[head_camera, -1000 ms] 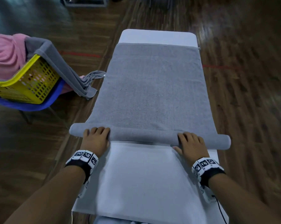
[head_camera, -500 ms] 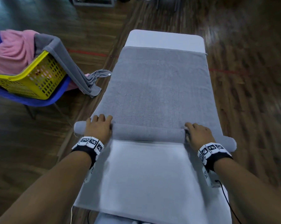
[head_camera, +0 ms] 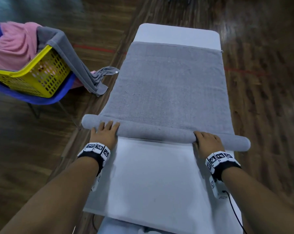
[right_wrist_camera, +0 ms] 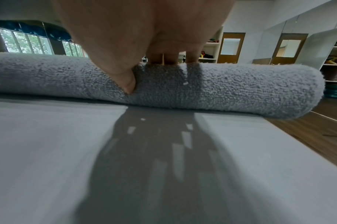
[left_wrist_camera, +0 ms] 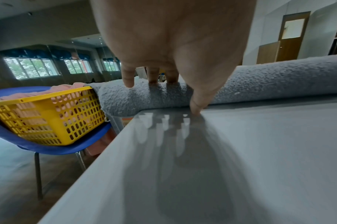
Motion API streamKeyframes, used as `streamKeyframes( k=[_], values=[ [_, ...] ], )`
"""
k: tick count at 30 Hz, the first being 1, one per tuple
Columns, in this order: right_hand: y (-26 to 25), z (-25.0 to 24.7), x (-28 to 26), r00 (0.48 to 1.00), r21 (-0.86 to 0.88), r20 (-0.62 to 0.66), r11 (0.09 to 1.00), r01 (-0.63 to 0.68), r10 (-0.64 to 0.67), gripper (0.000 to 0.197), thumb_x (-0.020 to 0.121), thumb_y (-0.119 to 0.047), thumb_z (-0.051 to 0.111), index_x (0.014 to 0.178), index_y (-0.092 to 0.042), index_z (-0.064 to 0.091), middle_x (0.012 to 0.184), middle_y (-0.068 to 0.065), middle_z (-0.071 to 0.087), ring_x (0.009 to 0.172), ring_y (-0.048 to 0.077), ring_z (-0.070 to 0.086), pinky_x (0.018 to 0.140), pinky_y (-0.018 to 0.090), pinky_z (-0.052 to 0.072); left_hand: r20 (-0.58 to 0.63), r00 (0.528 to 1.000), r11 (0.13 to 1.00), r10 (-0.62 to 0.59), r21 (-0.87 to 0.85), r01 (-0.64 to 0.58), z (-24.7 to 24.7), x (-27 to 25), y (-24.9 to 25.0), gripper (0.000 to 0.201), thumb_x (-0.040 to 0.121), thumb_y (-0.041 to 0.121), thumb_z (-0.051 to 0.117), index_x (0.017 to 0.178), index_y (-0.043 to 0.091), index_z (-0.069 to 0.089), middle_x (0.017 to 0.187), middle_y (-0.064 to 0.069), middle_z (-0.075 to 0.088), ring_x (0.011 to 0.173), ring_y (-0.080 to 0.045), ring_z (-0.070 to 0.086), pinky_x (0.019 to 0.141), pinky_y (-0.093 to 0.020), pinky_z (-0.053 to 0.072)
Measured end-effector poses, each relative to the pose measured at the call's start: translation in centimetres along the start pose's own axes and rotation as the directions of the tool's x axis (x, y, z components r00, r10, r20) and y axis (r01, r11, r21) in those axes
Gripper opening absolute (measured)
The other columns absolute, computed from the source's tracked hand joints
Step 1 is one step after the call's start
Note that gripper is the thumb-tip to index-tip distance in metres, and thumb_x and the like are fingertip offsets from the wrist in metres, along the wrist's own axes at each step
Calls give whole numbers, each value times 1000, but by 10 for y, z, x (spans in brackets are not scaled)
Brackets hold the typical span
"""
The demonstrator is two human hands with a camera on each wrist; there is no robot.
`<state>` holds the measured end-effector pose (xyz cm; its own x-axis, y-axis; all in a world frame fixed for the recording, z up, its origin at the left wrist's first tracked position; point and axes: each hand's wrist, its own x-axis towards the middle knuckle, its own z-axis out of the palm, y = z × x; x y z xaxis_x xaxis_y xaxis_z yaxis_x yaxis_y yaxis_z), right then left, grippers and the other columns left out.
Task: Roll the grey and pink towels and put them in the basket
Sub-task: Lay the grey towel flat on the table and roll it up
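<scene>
A grey towel was seen spread along a white table through the centre of the head view, its near end wound into a roll that crossed the table a little below the middle of the frame, both ends overhanging the table's edges. The left hand was laid on the roll near its left end, fingers extended over the top and the thumb down at the tabletop in the left wrist view. The right hand was set on the roll near its right end, fingers draped over the top and the thumb pressed into the near face; nothing was clamped by either hand. In the upper left of the head view a yellow basket was seen resting on a blue chair, with a pink towel heaped in it and a second grey towel draped over its rim toward the wooden floor.
</scene>
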<state>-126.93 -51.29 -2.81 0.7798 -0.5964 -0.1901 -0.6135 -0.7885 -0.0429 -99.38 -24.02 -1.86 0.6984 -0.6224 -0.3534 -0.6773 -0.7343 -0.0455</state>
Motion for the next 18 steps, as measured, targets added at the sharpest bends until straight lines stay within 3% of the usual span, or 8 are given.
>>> streamKeyframes(
  k=[2,5,10,12,15,18],
  values=[
    [-1,-1,-1,1000,4,10,1000,-8,8,38,95,-32,42,132,-26,42,127,-2,57,118,20,51,103,36,32,15,1000,1000,-8,11,8,-7,5,2,47,101,27,30,147,35,24,159,2,20,145,-30,14,113,-55,19],
    [-4,-2,-3,999,6,24,1000,-26,26,32,93,-31,42,124,-25,46,116,0,61,108,23,55,97,37,35,-17,1000,998,9,55,-8,-16,13,5,38,97,24,37,134,31,42,146,-1,40,135,-30,28,108,-51,26],
    [-1,-10,-4,986,-6,160,999,-50,50,16,88,-35,39,98,-25,45,98,2,66,78,24,53,75,35,34,28,998,991,49,121,-52,-29,23,0,34,91,41,43,116,29,60,125,0,55,125,-26,40,110,-52,22],
    [2,-13,-5,982,-8,180,999,-49,50,20,87,-37,40,103,-26,46,97,4,68,78,26,54,74,35,34,79,996,987,41,150,-52,-35,26,-5,36,90,45,40,109,27,65,119,0,59,121,-24,43,109,-51,22],
    [7,-12,-13,1000,-32,-10,999,-19,19,34,87,-36,51,120,-25,51,111,3,62,99,27,56,88,39,38,38,997,986,74,150,-79,-36,25,-9,35,89,46,40,106,26,63,116,-1,60,115,-24,48,103,-47,27],
    [6,-3,-25,987,-54,-160,999,5,-13,24,86,-31,61,108,-22,60,105,5,61,92,29,56,84,40,42,-112,963,963,247,136,-231,-21,10,-3,46,82,56,28,101,26,58,106,1,63,104,-24,52,97,-42,33]
  ],
)
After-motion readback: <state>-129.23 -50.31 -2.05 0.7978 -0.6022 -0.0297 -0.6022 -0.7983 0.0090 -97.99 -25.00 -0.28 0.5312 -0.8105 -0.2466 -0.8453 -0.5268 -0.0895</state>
